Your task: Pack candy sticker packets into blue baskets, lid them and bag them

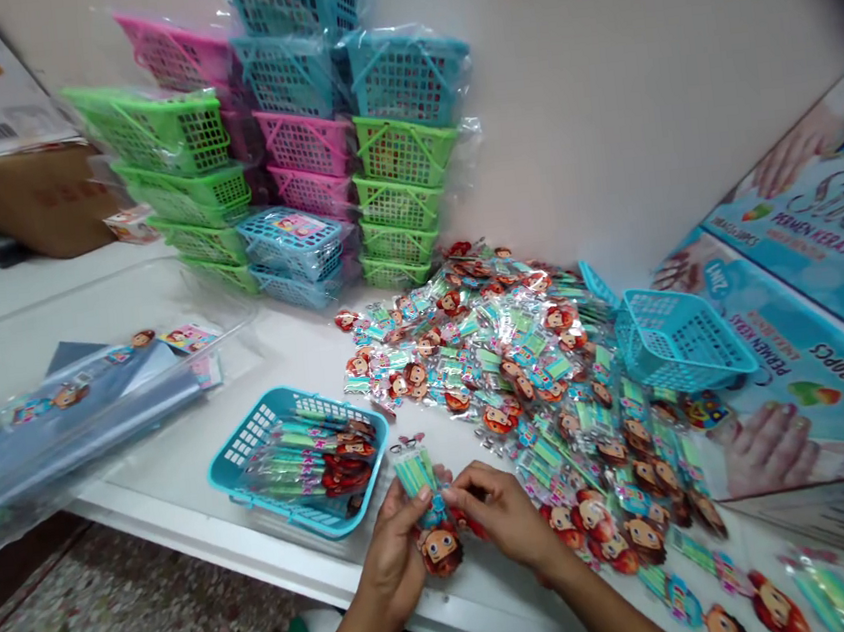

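Note:
Both my hands meet near the table's front edge over one small toy packet [429,516], a cellophane pack with a cartoon doll head and green-blue sticks. My left hand [397,550] pinches its lower left side. My right hand [500,519] pinches its right side. Just left of the hands sits a teal plastic basket [244,450] with several such packets lying in it. To the right spreads a big heap of the same packets [518,366] across the white table [183,482].
Stacked wrapped baskets in green [168,131], pink [302,143] and teal [403,72] stand at the back. An empty teal basket [677,339] rests on the heap's right side. Printed blue boxes [808,336] lie at right, a plastic bag of sheets [77,413] at left.

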`<act>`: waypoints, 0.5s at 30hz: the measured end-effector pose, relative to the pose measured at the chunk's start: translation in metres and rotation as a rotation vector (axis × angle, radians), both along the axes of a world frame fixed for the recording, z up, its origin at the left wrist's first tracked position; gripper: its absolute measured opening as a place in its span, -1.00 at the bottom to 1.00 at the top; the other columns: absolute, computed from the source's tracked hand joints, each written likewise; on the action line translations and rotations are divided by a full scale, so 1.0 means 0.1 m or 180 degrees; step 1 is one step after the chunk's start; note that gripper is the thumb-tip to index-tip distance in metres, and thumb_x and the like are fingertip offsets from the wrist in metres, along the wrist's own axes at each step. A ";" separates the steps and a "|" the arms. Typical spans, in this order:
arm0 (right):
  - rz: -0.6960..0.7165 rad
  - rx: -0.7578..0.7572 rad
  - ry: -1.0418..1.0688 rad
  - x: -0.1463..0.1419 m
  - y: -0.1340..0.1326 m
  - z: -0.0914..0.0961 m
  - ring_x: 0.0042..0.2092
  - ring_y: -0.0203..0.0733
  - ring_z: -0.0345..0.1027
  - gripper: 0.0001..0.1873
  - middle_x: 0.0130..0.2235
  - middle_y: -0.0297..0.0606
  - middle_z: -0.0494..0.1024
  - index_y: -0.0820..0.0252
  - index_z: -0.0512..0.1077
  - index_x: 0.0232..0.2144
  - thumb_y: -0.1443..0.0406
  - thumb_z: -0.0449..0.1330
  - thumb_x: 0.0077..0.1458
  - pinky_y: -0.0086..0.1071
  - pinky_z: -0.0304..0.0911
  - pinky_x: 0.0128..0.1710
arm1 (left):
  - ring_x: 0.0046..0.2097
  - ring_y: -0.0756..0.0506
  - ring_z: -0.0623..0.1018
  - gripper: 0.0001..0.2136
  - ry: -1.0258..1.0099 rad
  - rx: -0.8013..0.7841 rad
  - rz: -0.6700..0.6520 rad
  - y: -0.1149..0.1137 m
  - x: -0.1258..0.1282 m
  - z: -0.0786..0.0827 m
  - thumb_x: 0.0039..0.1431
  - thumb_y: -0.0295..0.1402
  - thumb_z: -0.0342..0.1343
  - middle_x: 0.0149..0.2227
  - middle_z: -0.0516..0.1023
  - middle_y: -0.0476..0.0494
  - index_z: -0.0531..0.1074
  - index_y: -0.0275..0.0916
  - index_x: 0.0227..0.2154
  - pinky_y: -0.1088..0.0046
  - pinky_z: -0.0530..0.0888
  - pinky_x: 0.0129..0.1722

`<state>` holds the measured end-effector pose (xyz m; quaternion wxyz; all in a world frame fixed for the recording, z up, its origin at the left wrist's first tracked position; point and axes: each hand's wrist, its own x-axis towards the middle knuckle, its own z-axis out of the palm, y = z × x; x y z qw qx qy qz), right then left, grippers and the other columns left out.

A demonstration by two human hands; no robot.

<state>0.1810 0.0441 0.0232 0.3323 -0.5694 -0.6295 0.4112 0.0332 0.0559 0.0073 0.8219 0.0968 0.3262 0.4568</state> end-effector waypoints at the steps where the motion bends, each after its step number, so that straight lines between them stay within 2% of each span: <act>1: 0.0014 -0.0021 -0.0279 0.04 0.02 0.02 -0.38 -0.28 0.35 -0.57 -0.47 -0.35 0.46 0.21 0.43 -0.56 0.01 0.07 0.11 -0.45 0.23 -0.34 | -0.22 -0.09 0.56 -0.58 0.0093 -0.0013 -0.0011 -0.01 -0.01 0.00 -0.04 -0.45 0.25 -0.19 0.55 -0.15 0.32 -0.21 -0.07 0.41 0.45 -0.19; 3: -0.0111 -0.0139 -0.0824 0.23 0.18 0.11 -0.45 -0.28 0.32 -0.49 -0.55 -0.36 0.43 0.21 0.40 -0.61 -0.06 0.02 0.09 -0.45 0.22 -0.41 | -0.25 -0.07 0.56 -0.55 0.0294 -0.0011 -0.0117 -0.03 -0.03 0.03 -0.03 -0.42 0.25 -0.19 0.55 -0.14 0.28 -0.20 -0.05 0.40 0.45 -0.19; 4: -0.0333 -0.0197 -0.1065 0.37 0.31 0.17 -0.46 -0.26 0.32 -0.46 -0.56 -0.35 0.43 0.20 0.41 -0.60 -0.09 -0.02 0.09 -0.43 0.22 -0.43 | -0.26 -0.07 0.56 -0.53 0.0366 0.0008 -0.0200 -0.03 -0.04 0.05 -0.03 -0.41 0.25 -0.18 0.55 -0.15 0.26 -0.20 -0.03 0.40 0.45 -0.20; 6: -0.0972 -0.0155 -0.1374 0.71 0.67 0.32 -0.34 -0.14 0.37 -0.44 -0.44 -0.25 0.49 0.21 0.44 -0.43 -0.11 -0.09 0.10 -0.33 0.25 -0.32 | -0.26 -0.07 0.56 -0.45 0.0432 0.0080 -0.0349 -0.04 -0.07 0.11 -0.04 -0.41 0.26 -0.15 0.55 -0.19 0.20 -0.19 0.03 0.42 0.44 -0.22; 8: -0.1754 -0.0122 -0.1712 1.03 1.07 0.45 -0.11 0.10 0.33 -0.36 -0.21 0.01 0.48 0.32 0.38 -0.15 -0.13 -0.04 0.05 -0.10 0.19 -0.13 | -0.25 -0.08 0.55 -0.34 0.0433 0.0159 -0.0455 -0.05 -0.08 0.15 -0.08 -0.43 0.29 -0.13 0.54 -0.22 0.12 -0.16 0.10 0.43 0.43 -0.25; 10: -0.2307 -0.0184 -0.1927 1.27 1.45 0.52 0.06 0.34 0.17 -0.20 -0.02 0.33 0.34 0.51 0.26 0.00 -0.11 0.09 -0.04 0.11 0.05 -0.03 | -0.27 -0.08 0.54 -0.29 0.0451 0.0197 -0.0521 -0.04 -0.08 0.17 -0.14 -0.45 0.32 -0.11 0.53 -0.26 0.14 -0.19 0.10 0.44 0.42 -0.28; 12: -0.2554 -0.0271 -0.1982 1.36 1.72 0.52 0.11 0.44 0.09 -0.16 0.03 0.46 0.25 0.60 0.26 -0.01 -0.02 0.23 -0.15 0.17 0.00 -0.01 | -0.29 -0.08 0.53 -0.38 0.0470 0.0170 -0.0609 -0.04 -0.08 0.16 -0.17 -0.45 0.33 -0.10 0.52 -0.31 0.26 -0.28 0.03 0.45 0.41 -0.30; 13: -0.2570 -0.0299 -0.1957 1.37 1.82 0.49 0.10 0.44 0.10 -0.20 0.02 0.45 0.27 0.58 0.30 -0.04 0.05 0.29 -0.21 0.16 0.01 -0.01 | -0.30 -0.07 0.53 -0.44 0.0461 0.0141 -0.0632 -0.04 -0.09 0.15 -0.16 -0.44 0.32 -0.10 0.51 -0.32 0.31 -0.31 -0.03 0.45 0.41 -0.31; 15: -0.2438 -0.0282 -0.1811 1.33 1.92 0.43 0.07 0.35 0.19 -0.37 -0.05 0.30 0.40 0.48 0.41 -0.14 0.17 0.33 -0.26 0.05 0.08 -0.01 | -0.29 -0.07 0.53 -0.51 0.0404 0.0100 -0.0614 -0.03 -0.09 0.12 -0.13 -0.44 0.31 -0.12 0.52 -0.30 0.35 -0.31 -0.07 0.44 0.41 -0.28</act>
